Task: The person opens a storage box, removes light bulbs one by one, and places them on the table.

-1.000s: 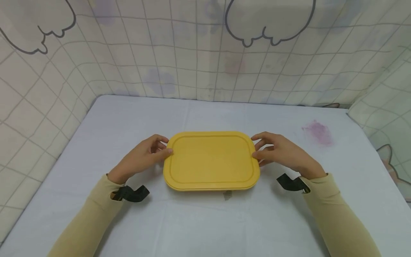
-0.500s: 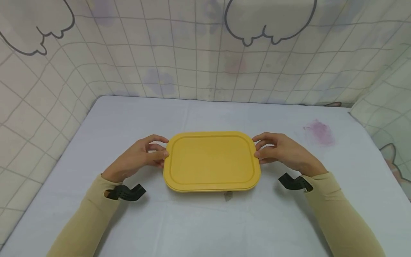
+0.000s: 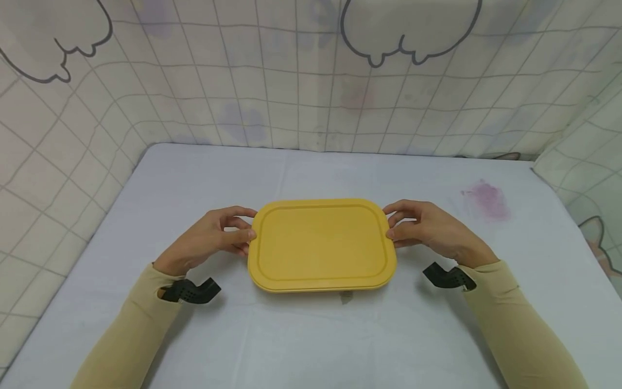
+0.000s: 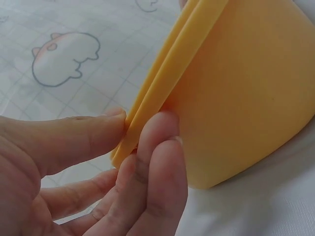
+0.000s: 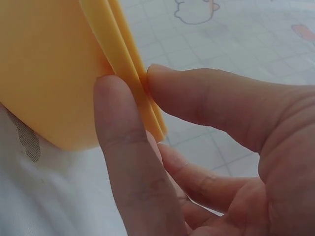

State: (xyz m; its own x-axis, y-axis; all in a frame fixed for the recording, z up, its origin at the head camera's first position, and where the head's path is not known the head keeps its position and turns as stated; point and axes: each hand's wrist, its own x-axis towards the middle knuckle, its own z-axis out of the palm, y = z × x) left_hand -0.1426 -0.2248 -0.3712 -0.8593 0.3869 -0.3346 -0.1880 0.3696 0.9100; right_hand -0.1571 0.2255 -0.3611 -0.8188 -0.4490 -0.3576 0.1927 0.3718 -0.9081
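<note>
A yellow rectangular box (image 3: 323, 259) with rounded corners and a matching lid (image 3: 323, 237) stands on the white cloth between both hands. At its left end, my left hand (image 3: 206, 240) pinches the rim. The left wrist view shows the thumb against the lid edge (image 4: 170, 73) and fingertips under the rim, along the box wall (image 4: 241, 98). My right hand (image 3: 432, 229) pinches the opposite end. Its thumb meets the lid edge (image 5: 115, 46) in the right wrist view, with a finger against the box wall (image 5: 44, 73). The lid sits on the box; whatever is inside is hidden.
White cloth (image 3: 311, 340) covers the table, with a pink stain (image 3: 488, 200) at the back right. A grey mark (image 3: 346, 296) shows by the box's front edge. Grid-patterned curtain (image 3: 301, 81) surrounds the back and sides. Black straps (image 3: 191, 292) are on both wrists.
My left hand has shifted slightly left, its thumb moving from the lid's top to its edge. The right thumb has also drawn back to the edge. The box has hardly moved.
</note>
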